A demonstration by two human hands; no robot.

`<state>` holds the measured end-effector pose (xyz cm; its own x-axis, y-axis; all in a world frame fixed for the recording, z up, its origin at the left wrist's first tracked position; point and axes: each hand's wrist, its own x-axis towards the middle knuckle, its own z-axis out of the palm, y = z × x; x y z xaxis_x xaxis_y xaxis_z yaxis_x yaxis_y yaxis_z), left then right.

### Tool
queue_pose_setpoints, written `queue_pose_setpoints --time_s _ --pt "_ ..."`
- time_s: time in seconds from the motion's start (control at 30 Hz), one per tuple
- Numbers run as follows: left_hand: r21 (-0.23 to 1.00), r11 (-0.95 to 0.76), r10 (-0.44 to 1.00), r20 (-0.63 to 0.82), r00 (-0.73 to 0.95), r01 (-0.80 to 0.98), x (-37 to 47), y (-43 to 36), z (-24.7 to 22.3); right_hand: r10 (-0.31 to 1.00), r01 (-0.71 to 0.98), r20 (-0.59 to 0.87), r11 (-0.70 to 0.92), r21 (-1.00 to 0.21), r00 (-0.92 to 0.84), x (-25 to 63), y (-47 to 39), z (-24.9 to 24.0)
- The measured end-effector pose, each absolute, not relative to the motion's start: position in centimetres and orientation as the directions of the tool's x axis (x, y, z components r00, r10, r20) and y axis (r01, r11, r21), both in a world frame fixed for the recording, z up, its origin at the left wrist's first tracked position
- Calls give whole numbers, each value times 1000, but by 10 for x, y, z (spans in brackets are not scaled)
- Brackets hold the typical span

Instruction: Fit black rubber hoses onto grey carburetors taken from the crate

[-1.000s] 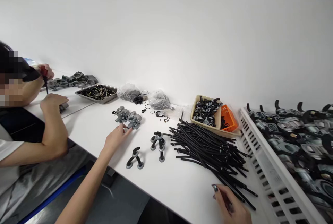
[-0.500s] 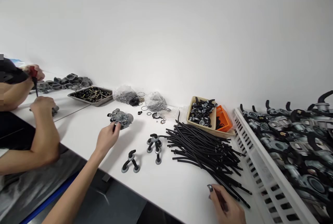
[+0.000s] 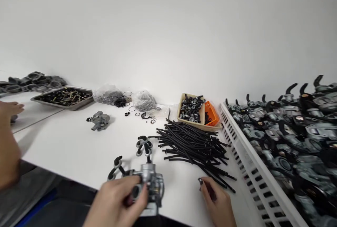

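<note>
My left hand (image 3: 118, 199) is closed around a grey metal carburetor (image 3: 151, 185), held close to me over the table's front edge. Behind it, a black elbow fitting with grey rings (image 3: 117, 163) stands partly hidden. Another cluster of black fittings with rings (image 3: 144, 144) stands a little farther back. My right hand (image 3: 216, 199) hovers low at the right with curled fingers. A small dark, shiny spot shows at its fingertip; whether it is a part I cannot make out. Closest to this hand is a pile of black rubber hoses (image 3: 189, 142). A second carburetor (image 3: 98, 121) lies on the table.
A white crate (image 3: 244, 163) full of carburetors borders the right. Behind the hoses stand a cream tray (image 3: 181, 105) of small fittings and an orange basket (image 3: 214, 111). Bags of parts (image 3: 143, 100) and a metal tray (image 3: 79, 105) line the wall. A co-worker's arm (image 3: 7, 146) is at left.
My left hand has come back toward me and to the right, bringing a carburetor with it. The view has turned right. The co-worker's arm is now mostly out of view.
</note>
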<state>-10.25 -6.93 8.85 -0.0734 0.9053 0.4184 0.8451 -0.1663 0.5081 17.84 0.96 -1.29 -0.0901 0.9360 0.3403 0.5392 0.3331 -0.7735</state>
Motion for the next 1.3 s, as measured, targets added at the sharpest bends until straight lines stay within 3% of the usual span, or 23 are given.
queue_pose_setpoints --time_s 0.07,0.23,0.37,0.6,0.67,0.8,0.9,0.97,1.1,1.3 --pt "456 -209 955 285 80 865 -72 -48 88 935 550 341 335 -766 -94 178 9 -13" --pt "365 -198 979 111 169 910 -34 -16 83 933 558 354 331 -761 -69 177 10 -16" --pt "313 -254 966 126 225 915 -19 -8 73 930 553 362 337 -762 -68 176 10 -15" --pt "350 -331 933 258 250 876 -6 -3 53 941 529 337 304 -792 -37 175 11 -18" --pt "409 -318 927 322 191 855 -9 -3 45 940 531 340 303 -791 -29 174 11 -15" --pt "640 -296 901 434 -16 709 -21 -4 23 928 552 373 304 -777 15 169 16 7" --pt "837 -242 946 316 -73 491 -30 -5 6 911 553 411 323 -768 37 160 33 37" --pt "925 -149 988 153 16 349 -33 -5 1 903 536 430 357 -765 13 153 54 59" --pt "962 -50 982 -3 190 270 -36 -7 6 916 563 401 339 -754 -15 136 122 92" --pt "968 -34 984 -11 177 250 -37 -7 13 971 740 238 160 -653 0 115 227 95"
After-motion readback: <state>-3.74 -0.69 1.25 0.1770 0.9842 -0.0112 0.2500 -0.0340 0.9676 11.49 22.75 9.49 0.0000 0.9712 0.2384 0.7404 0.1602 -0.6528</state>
